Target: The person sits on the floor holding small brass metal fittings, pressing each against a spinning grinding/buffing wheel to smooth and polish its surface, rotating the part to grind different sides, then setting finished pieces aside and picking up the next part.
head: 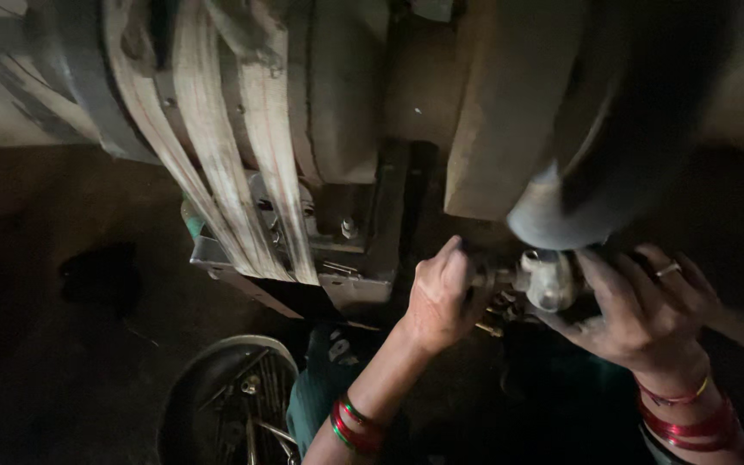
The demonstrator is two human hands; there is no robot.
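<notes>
Red bangles are circling both wrists at the bottom of the view, the right hand's set (691,424) sitting closest to the lens. Above them the right hand (639,310) is cupping a pale metal fitting (548,280) from the side and below, fingers curled loosely round it, a ring showing on one finger. That fitting is sitting just under the dark curved wheel (613,146) of the machine, between the two hands. The left hand (437,297) is reaching up from a bent wrist, forearm rising out of the lower frame, and its fingers are clenching on a short dark rod or tool (484,277) that is pointing into the fitting; the light is so poor here that I cannot say which.

Risk is lying mainly in how close everything is crowding. Both sets of fingers are working right beneath the wheel's rim, and a slip of the left hand's tool could be driving knuckles into the metal. Worn flat belts (243,172) are hanging just left of that forearm, so bangles or a sleeve could be catching if the belts are running. Small brass-coloured pieces (491,327) are lying loose under the fitting and could be dropping out of sight. A round pan of metal parts (234,405) is sitting on the dark floor, near the left elbow.
</notes>
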